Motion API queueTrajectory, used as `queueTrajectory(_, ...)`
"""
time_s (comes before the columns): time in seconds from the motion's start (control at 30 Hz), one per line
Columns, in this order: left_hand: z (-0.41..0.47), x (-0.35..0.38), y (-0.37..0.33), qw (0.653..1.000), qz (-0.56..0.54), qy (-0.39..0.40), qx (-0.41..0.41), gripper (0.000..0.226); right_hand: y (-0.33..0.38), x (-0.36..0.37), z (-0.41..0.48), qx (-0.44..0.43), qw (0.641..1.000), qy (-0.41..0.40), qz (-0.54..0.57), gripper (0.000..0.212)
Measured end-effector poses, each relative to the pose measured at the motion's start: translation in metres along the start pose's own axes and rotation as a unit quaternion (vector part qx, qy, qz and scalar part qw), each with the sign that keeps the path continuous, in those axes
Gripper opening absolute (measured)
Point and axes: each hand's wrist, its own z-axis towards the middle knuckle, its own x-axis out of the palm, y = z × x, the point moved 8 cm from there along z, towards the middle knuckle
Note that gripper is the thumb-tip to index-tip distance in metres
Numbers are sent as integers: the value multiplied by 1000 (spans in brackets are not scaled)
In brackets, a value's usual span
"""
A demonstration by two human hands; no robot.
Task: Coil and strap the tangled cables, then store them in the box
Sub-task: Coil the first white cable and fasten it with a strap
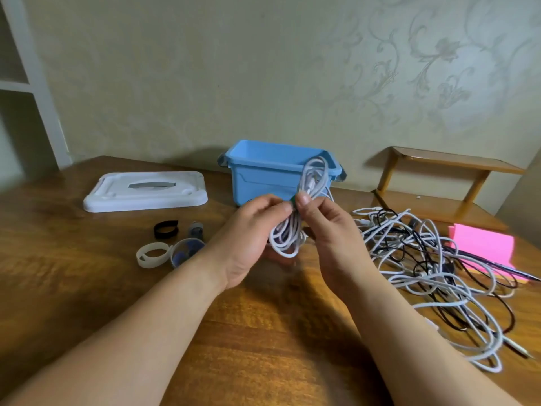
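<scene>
head view: both hands are raised over the middle of the wooden table point(87, 288), meeting around a coiled white cable point(285, 241). the left hand point(248, 238) has its fingers curled round the coil's middle from the left, thumb on top. the right hand point(330, 235) pinches the same spot from the right, thumb tip pressed against a small green strap point(292, 207) at the coil's waist. whether the strap runs all the way round the bundle is hard to tell, as the fingers hide most of it. the coil stands roughly upright between the hands, its upper loops rising in front of the blue box point(257, 174) and its lower loops hanging above the table.

the blue box sits open at the back of the table, near the wall. its white lid point(146, 191) lies flat to the left, well apart from it. nearer the left hand lie a black strap point(165, 229), a white strap point(152, 254) curled into a ring, and a translucent bluish ring point(187, 253) touching the white one.

to the right of the right hand sprawls a tangle of white and black cables point(433, 268). a pink notepad point(483, 244) lies at its far right edge, with a dark pen point(497, 269) in front of it. a small wooden shelf point(439, 168) stands behind the tangle.
</scene>
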Motion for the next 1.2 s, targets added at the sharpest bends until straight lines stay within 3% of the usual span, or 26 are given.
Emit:
queueTrajectory(0.07,-1,5,1,998,-68,11,-6,23,0,6,-1,10,999,19,27,65)
queueTrajectory(0.2,-5,16,0,966,-236,90,-52,25,1,20,-5,52,987,98,115,53)
queueTrajectory(0.27,-4,16,4,970,-212,95,-64,28,4,24,-6,59,982,121,136,51)
queueTrajectory(0.33,4,-1,10,995,-85,20,-50,33,9,14,-1,47,982,78,163,44)
queueTrajectory(0.4,10,-29,3,994,-13,-108,-7,29,18,-10,5,12,987,0,162,22)
queueTrajectory(0.47,6,-57,-13,973,6,-227,45,23,33,-36,6,-48,995,-85,-29,12)
queueTrajectory(0.5,1,-66,-20,960,27,-271,69,21,39,-41,5,-76,978,-105,-162,11)
queueTrajectory(0.57,-6,-74,-28,938,81,-320,106,18,35,-24,1,-99,924,-54,-365,16)
queueTrajectory(0.67,-12,-71,-34,913,155,-347,144,14,11,20,-8,-113,841,74,-524,30)
queueTrajectory(0.83,-19,-69,-41,883,225,-370,178,10,9,41,-16,-181,765,103,-609,24)
queueTrajectory(1.0,-13,-53,-35,885,283,-326,176,8,-1,37,-6,-206,668,21,-715,28)
queueTrajectory(1.07,-11,-46,-31,883,316,-299,175,6,-3,39,-4,-205,656,10,-726,24)
queueTrajectory(1.2,-6,-35,-19,887,361,-241,160,5,-4,39,-7,-214,682,-2,-699,25)
